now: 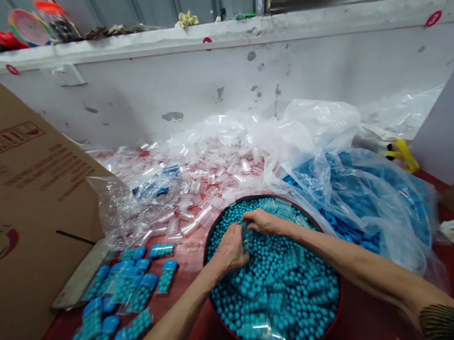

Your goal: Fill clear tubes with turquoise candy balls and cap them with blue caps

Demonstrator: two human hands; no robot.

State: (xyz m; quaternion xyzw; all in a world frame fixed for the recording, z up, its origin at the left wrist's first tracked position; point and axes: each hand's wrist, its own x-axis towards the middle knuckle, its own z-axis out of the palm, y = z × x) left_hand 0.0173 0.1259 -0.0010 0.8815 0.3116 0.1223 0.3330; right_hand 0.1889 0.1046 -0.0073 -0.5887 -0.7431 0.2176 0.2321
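A round dark-red tub (pixel 339 315) full of small teal beads (pixel 277 262) stands before me. Over its far half, my left hand (pixel 231 249) is closed around a small clear plastic container (pixel 247 238). The fingers of my right hand (pixel 261 220) are pinched together at the top of that container; anything between them is too small to make out. More clear containers, some with beads inside, lie among the beads, such as a container (pixel 264 335) at the tub's near side. Filled containers with blue caps (pixel 127 278) lie on the red table to the left.
Many empty clear containers (pixel 207 210) are spread behind the tub. A clear plastic bag (pixel 401 211) holding blue caps (pixel 338 228) lies to the right. A cardboard box (pixel 31 201) borders the left side. A white wall (pixel 141 92) closes the back.
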